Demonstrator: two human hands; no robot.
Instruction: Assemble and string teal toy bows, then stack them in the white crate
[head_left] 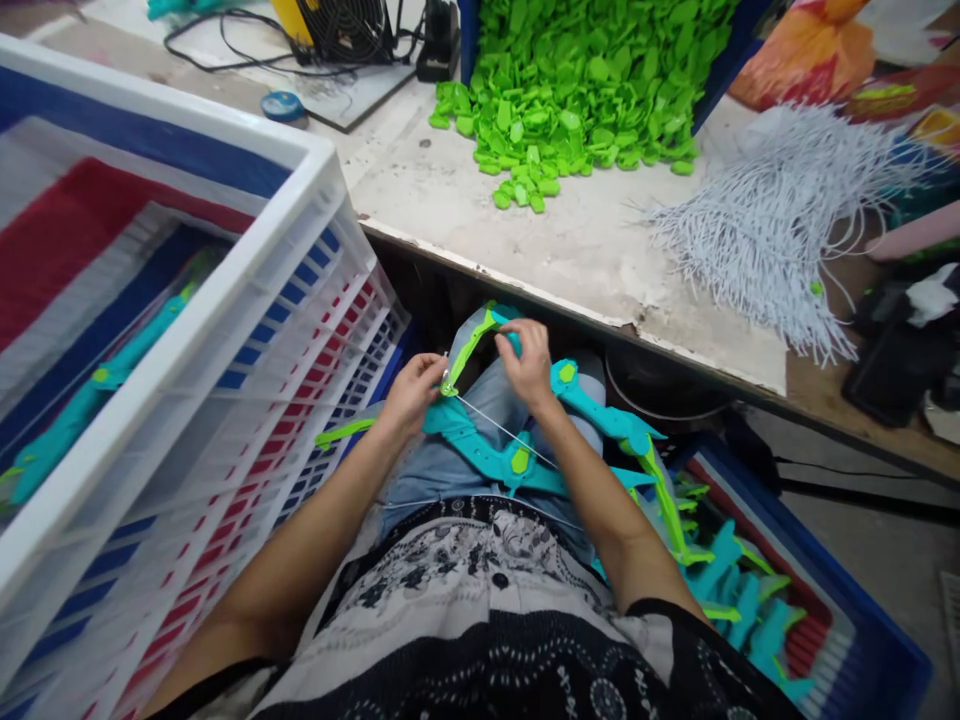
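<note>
Left hand [415, 395] is pinching near tip of curved teal-and-lime plastic piece [470, 352]; right hand [527, 362] is grasping its far end — thin white string [495, 422] is running rightward.

Heaped green plastic parts [592, 80] suggest a workshop.

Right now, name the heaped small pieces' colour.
The small pieces are bright green; the head view shows it.

Workbench [409, 165] in front of me: white top, scuffed, front edge chipped, brown wood [821, 415] bare at right. Grey floor [892, 550] low on my right.
</note>
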